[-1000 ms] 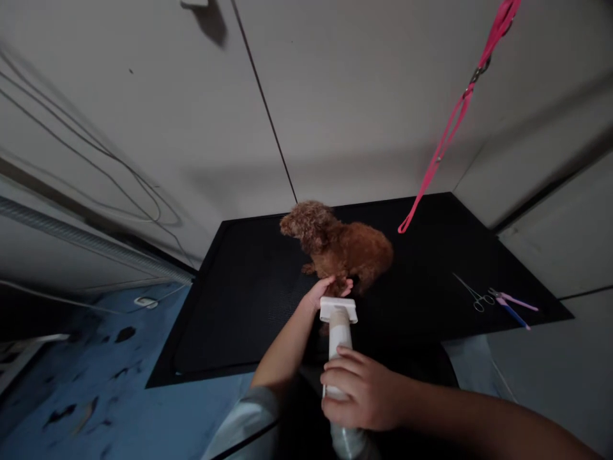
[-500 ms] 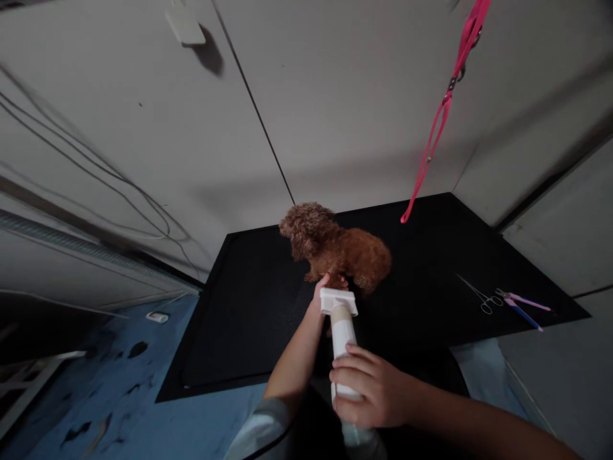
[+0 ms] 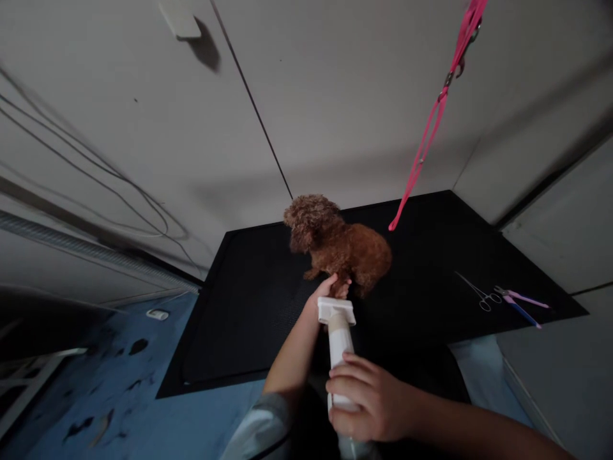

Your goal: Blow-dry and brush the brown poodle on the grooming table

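Observation:
A curly brown dog [image 3: 359,252] sits on the black table mat, its head turned to the left. My left hand [image 3: 330,289] is closed around one of the dog's front legs, low on the near side of its body. My right hand [image 3: 366,396] grips the handle of a white grooming vacuum brush [image 3: 339,345], its wide flat head pointing away from me towards the dog. That head is just in front of my left hand and covers part of the wrist. A hose runs from the handle's lower end down out of view.
Thin scissor-handled forceps [image 3: 479,294] and pliers-like nail clippers [image 3: 522,305] lie on the right of the black mat [image 3: 230,319]. A pink leash loop [image 3: 421,153] hangs above the table. Cables [image 3: 119,172] run along the left wall. A small white device [image 3: 157,314] is on the blue floor.
The vacuum brush and my right hand have moved slightly down, towards me. The dog's head has shifted a little up and right. The pink loop's lower end has swung left.

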The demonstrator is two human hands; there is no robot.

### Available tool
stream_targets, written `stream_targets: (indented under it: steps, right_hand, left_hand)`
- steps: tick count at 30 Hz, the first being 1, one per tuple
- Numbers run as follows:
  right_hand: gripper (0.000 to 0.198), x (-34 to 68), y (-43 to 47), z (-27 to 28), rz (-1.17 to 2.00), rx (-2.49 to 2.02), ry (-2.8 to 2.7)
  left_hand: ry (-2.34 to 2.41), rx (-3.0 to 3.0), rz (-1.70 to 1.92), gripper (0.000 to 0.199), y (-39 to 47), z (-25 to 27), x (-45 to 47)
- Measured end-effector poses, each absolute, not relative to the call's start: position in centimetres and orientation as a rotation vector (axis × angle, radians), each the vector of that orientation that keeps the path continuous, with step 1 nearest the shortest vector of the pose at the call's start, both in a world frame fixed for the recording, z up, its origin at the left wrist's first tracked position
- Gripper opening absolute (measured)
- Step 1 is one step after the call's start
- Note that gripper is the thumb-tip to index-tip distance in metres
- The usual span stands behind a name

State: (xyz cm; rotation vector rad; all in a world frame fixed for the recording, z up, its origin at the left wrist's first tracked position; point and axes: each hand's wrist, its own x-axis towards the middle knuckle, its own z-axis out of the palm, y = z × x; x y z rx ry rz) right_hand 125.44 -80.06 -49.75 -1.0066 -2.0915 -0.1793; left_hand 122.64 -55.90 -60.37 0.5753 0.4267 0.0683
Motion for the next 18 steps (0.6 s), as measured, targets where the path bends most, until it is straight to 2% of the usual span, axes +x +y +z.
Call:
stream_targets:
  steps: [4,9,18]
  right_hand:
    - [0.011,125.1,-80.3,-50.0,-0.151,-1.051,-2.155]
    - [0.009,124.8,-80.7,-50.2,-0.129,-1.068,-2.109]
    - [0.009,125.3,-82.1,-51.0,-0.127,-1.125,-2.056]
  left_hand:
    - [0.345,0.607,-0.045,0.032,-56.9,-61.4,122.1]
    - [0.284,0.527,0.179,0.034,-58.0,-62.0,122.0]
    - [0.402,0.441,0.271,0.04,-59.4,-60.5,122.2]
